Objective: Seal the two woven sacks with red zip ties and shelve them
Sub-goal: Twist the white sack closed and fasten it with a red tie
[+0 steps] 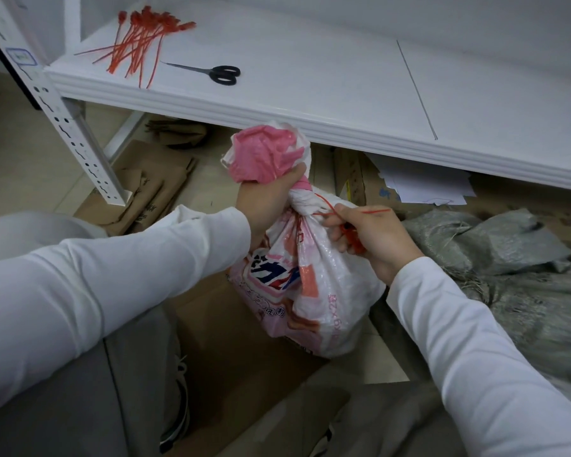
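I see glossy woven plastic on the sack (314, 285), smooth red plastic in the zip tie (330, 207) below my left-hand grip.

The white and pink woven sack (314, 285) carries large blue-and-red printed characters on its front, too creased to read. Down its right side runs small pink print that looks like "9×2", with the characters around it blurred. A cardboard box (353, 183) under the shelf edge bears a small blue mark, illegible. A blue-framed label (22, 56) on the shelf upright is unreadable.
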{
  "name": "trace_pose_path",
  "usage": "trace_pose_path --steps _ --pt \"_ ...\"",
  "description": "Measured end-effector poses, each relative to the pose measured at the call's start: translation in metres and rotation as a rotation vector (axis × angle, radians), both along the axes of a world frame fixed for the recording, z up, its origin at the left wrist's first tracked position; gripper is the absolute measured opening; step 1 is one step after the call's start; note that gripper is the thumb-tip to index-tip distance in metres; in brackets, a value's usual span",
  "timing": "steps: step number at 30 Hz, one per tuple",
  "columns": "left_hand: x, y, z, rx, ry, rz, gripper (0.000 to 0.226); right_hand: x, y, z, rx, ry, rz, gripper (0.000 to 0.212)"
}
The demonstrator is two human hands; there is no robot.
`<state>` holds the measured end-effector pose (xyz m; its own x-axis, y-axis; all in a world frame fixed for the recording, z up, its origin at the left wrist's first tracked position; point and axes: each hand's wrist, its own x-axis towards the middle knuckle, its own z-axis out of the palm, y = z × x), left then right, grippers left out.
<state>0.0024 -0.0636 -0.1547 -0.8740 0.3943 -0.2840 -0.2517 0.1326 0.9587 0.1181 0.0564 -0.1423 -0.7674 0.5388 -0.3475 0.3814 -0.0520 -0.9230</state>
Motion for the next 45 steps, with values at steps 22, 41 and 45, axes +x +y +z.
trace_pose_path --steps 22,41,45 --pt "0.024 -0.01 -0.005 -0.534 -0.045 -0.746 0.075 0.001 -0.015 -0.03 -0.074 -0.249 -0.019 0.037" --pt "0.004 -0.002 -0.031 -0.612 1.059 -0.828 0.013 0.001 -0.017 -0.026 0.05 -0.312 0.11 0.033" --pt "0.002 -0.002 -0.031 -0.638 1.03 -0.856 0.012 0.002 -0.018 -0.027 0.065 -0.327 0.142 0.036"
